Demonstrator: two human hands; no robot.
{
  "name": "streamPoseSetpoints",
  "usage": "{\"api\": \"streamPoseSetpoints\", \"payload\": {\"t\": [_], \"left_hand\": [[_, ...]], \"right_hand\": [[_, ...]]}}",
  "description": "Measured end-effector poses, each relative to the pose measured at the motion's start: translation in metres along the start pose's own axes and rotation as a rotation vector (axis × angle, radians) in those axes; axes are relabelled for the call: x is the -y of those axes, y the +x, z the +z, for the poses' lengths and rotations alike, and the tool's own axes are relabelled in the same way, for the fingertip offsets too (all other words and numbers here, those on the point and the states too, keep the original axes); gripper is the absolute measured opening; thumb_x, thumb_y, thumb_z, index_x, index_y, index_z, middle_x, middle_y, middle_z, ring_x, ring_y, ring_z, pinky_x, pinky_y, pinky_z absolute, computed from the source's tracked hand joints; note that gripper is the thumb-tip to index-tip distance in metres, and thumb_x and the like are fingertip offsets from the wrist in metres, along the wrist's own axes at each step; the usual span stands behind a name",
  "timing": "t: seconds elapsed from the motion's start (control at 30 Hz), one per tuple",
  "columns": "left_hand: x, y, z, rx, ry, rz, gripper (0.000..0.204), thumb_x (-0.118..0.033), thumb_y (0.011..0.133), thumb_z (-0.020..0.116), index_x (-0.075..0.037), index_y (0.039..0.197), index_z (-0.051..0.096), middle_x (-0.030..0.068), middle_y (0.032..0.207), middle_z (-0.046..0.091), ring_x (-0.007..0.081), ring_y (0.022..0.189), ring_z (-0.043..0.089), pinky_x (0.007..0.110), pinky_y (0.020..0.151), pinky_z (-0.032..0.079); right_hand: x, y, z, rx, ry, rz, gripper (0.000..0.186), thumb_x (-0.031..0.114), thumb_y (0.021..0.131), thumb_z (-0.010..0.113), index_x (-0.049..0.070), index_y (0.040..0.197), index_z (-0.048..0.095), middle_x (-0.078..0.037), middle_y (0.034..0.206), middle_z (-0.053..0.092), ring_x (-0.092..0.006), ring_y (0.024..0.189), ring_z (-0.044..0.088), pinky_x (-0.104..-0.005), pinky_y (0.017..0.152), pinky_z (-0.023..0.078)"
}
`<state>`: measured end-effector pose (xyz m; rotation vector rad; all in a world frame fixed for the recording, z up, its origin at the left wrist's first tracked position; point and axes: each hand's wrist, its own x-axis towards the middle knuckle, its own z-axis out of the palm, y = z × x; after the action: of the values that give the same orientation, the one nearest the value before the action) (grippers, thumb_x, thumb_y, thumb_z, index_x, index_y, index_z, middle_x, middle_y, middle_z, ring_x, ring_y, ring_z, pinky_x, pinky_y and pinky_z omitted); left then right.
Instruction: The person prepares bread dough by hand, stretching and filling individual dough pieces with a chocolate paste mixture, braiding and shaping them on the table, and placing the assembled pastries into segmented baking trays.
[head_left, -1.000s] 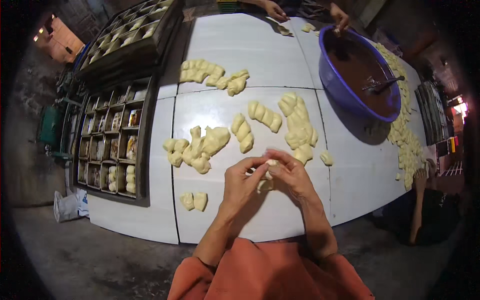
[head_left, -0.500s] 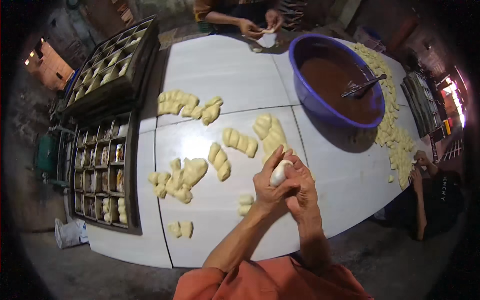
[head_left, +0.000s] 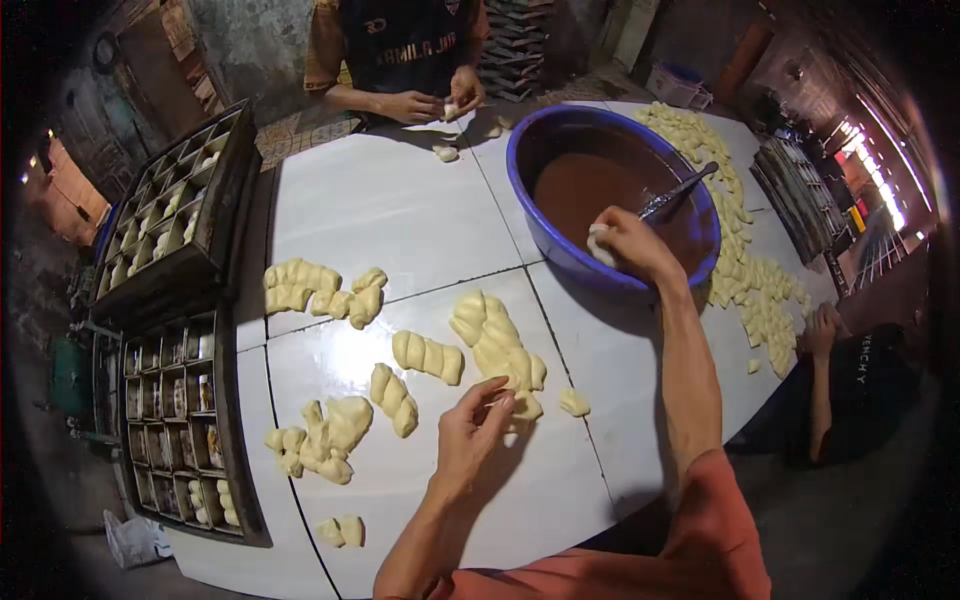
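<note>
My right hand [head_left: 640,248] is closed around a whitish lump of dough [head_left: 602,245], held over the near side of a purple basin [head_left: 530,205] with brown liquid or paste in it. Fingers hide part of the lump. Over the white table, my left hand [head_left: 472,430] has its thumb and fingers drawn together at the edge of a pale yellow dough piece [head_left: 524,408]. That piece lies at the near end of a larger dough cluster [head_left: 488,335]. A small dough piece [head_left: 574,402] sits apart, right of the left hand.
A dark-handled tool [head_left: 680,190] leans in the basin. More dough pieces [head_left: 335,435] lie to the left. Divided trays [head_left: 175,430] stand at the table's left edge. Many small dough pieces [head_left: 745,280] line the right side. Co-workers' hands [head_left: 435,105] work at the far and right edges.
My hands, earlier together around a white lump, have parted. The right reached forward to the basin with a whitish lump; the left is at the dough cluster. The view has shifted.
</note>
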<state>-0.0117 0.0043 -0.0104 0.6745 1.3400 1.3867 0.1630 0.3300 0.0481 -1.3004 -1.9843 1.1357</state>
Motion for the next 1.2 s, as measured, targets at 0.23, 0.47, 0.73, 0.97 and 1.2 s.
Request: {"api": "streamPoseSetpoints", "payload": {"t": [0.23,0.47,0.73,0.97,1.2], "left_hand": [[-0.016,-0.004,-0.008,0.107,0.16,-0.068,0.038,-0.019,0.097,0.065,0.004,0.127,0.06,0.0141,0.11,0.071,0.0191,0.103,0.066,0.031,0.09,0.051],[-0.015,0.016,0.021,0.154,-0.19,-0.168,0.044,-0.023,0.1,0.06,0.006,0.131,0.055,0.0197,0.129,0.059,0.0252,0.109,0.062,0.035,0.088,0.053],[-0.022,0.014,0.017,0.159,-0.785,-0.191,0.033,-0.025,0.1,0.06,-0.001,0.122,0.06,0.0099,0.107,0.064,0.0193,0.093,0.062,0.036,0.081,0.055],[0.014,-0.014,-0.049,-0.296,-0.53,-0.004,0.028,-0.017,0.096,0.067,0.004,0.113,0.066,0.008,0.089,0.068,0.0135,0.078,0.065,0.028,0.069,0.056],[0.021,-0.029,-0.06,-0.411,-0.317,0.151,0.034,-0.016,0.094,0.07,0.004,0.121,0.065,0.0092,0.096,0.07,0.0144,0.084,0.066,0.028,0.067,0.055]], "right_hand": [[-0.012,0.011,0.0,0.345,-0.363,0.123,0.03,0.031,0.092,0.063,0.003,0.101,0.068,-0.007,0.093,0.068,-0.0202,0.093,0.063,-0.0379,0.084,0.048],[0.054,-0.057,0.027,0.112,0.719,0.098,0.015,0.021,0.097,0.064,0.008,0.1,0.057,-0.004,0.084,0.062,-0.0088,0.062,0.06,-0.0211,0.049,0.046],[0.047,-0.149,0.137,0.156,1.146,0.203,0.016,0.015,0.098,0.061,0.007,0.11,0.056,-0.005,0.097,0.063,-0.013,0.088,0.066,-0.0325,0.074,0.059],[0.043,-0.205,0.201,0.271,0.563,-0.184,0.075,-0.005,0.075,0.077,0.004,0.142,0.044,-0.011,0.146,0.043,-0.0223,0.129,0.05,-0.039,0.112,0.041],[0.056,-0.224,0.241,-0.015,0.146,-0.419,0.022,0.007,0.086,0.075,0.003,0.107,0.07,-0.01,0.112,0.062,-0.0204,0.097,0.063,-0.0335,0.085,0.05]]}}
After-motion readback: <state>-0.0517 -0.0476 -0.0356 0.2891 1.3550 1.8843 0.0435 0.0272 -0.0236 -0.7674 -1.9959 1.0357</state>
